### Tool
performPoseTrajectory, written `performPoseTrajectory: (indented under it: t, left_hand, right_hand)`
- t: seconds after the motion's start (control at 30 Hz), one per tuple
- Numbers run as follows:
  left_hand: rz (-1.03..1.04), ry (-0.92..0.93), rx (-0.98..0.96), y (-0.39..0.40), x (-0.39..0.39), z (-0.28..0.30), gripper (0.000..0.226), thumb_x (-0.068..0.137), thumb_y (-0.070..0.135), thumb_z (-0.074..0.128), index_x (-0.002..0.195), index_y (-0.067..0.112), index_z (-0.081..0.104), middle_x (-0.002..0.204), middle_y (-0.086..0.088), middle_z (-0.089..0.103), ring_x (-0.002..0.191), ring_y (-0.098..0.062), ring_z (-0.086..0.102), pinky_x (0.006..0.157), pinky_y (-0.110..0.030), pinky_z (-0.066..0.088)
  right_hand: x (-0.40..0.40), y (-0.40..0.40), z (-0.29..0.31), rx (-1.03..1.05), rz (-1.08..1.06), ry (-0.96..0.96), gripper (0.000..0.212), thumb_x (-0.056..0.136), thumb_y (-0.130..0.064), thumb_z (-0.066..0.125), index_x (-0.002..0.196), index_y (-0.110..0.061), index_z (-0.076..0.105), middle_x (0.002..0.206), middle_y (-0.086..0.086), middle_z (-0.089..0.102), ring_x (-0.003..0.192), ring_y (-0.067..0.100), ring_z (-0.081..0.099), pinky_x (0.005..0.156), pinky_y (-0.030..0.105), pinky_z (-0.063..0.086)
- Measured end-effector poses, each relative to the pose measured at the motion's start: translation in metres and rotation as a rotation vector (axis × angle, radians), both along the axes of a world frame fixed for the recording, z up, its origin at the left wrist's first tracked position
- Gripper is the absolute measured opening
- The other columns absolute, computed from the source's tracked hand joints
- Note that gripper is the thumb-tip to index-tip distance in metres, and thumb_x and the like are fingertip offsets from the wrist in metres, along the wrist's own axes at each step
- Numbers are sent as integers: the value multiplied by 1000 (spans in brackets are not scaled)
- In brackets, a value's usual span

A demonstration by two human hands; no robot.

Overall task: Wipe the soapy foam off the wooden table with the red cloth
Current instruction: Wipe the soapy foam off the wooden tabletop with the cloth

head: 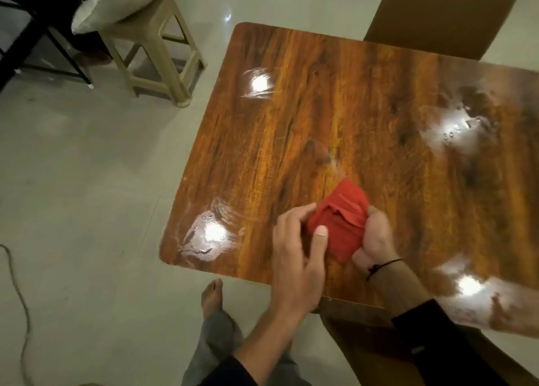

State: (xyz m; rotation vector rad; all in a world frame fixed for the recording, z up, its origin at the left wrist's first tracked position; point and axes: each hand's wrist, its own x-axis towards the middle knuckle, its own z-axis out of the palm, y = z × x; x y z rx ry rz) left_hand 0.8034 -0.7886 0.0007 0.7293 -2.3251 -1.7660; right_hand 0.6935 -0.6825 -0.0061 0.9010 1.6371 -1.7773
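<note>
Now we hold red cloth bunched over desk near front edge, left hand pinching its left side, right hand gripping right side; wet foam smears at front-left corner.

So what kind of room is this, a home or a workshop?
Most likely a home dining area. A glossy wooden table has a brown chair pushed up to its far side, a beige plastic stool carrying a white cushion stands nearby, and the floor is polished light tile.
</note>
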Motion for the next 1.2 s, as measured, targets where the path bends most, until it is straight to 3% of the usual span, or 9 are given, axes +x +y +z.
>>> performPoseTrajectory:
  t: [0.1,0.17,0.37,0.67,0.77,0.87,0.97,1.1,1.2]
  left_hand:
    - [-51,-154,200,45,-19,-2,74,101,74,44,166,40,38,155,15,50,141,-3,49,119,-29,43]
    - [41,-247,365,55,-30,-14,69,98,80,50,154,41,53,141,13,65,129,-6,62,112,-36,51]
    - [238,-266,478,50,-49,-50,34,98,59,71,77,33,77,76,9,77,68,-1,71,64,-24,53]
    - [281,-211,512,26,-75,-66,33,103,38,73,72,26,68,71,6,69,70,-10,66,69,-35,54]
    - [305,-156,408,20,-79,-61,21,100,46,78,91,27,72,84,10,75,73,-1,69,65,-22,55]
    - [216,-69,259,11,-77,-58,29,93,48,87,108,32,68,100,8,75,89,-4,73,72,-18,54]
    - [-97,177,71,-2,-71,-60,33,88,42,92,108,33,68,103,14,69,95,-10,69,78,-20,53]
    - [-526,488,-304,-17,-63,-80,27,93,13,88,115,15,74,111,2,64,101,-21,59,90,-27,46]
    - [-684,496,-522,-34,-63,-99,51,84,-5,88,126,16,68,115,-1,58,102,-21,54,92,-28,44]
  right_hand:
    - [33,3,-10,43,120,153,45,120,-24,44,88,-20,76,74,-5,76,72,9,74,61,21,60]
    - [47,5,-19,178,101,253,48,118,-25,49,78,-24,76,65,-10,72,60,-2,68,52,14,52]
    - [42,-12,-32,231,-17,172,55,112,-45,58,66,-20,75,60,-10,69,59,7,67,53,28,50]
    - [21,-36,-52,396,-78,321,51,115,-43,57,85,-8,77,65,-5,68,62,10,64,63,36,52]
    - [11,-30,-54,379,-215,464,29,115,-37,61,113,-11,73,92,-12,67,80,0,65,79,28,58]
    - [-3,-22,-57,254,-293,456,10,113,-14,62,122,-10,60,107,-1,63,91,12,64,85,40,59]
    - [-16,-9,-58,2,-310,431,22,107,-2,54,128,-7,55,108,7,61,87,12,65,73,29,60]
    - [-44,8,-57,64,-154,388,37,102,15,45,133,-4,52,119,6,59,85,4,62,61,16,53]
    - [-64,4,-54,163,36,481,51,97,31,41,129,-6,53,115,16,66,79,5,63,59,15,48]
